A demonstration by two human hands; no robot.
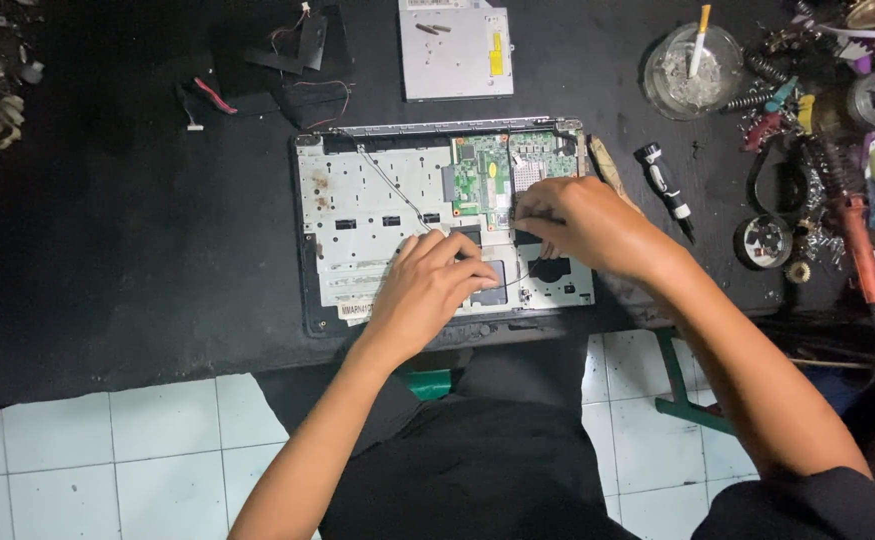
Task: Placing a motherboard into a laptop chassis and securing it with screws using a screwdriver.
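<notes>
An opened laptop base (357,205) lies on the black workbench, its silver inner frame bare and a green circuit board (482,175) exposed at the upper right. My left hand (427,290) rests on the lower middle of the frame, fingers bent and pressing down near a dark cutout. My right hand (572,220) sits over the right side of the frame, fingertips pinched at a thin dark wire (397,190) that runs across the frame. What the fingertips grip is partly hidden.
A silver optical drive (455,48) lies at the back. A glass ashtray (694,70) with a cigarette stands back right, beside a black screwdriver (665,188), springs, small parts and a soldering iron (857,235). Loose black parts with wires (277,75) lie back left. White floor tiles (137,450) show below.
</notes>
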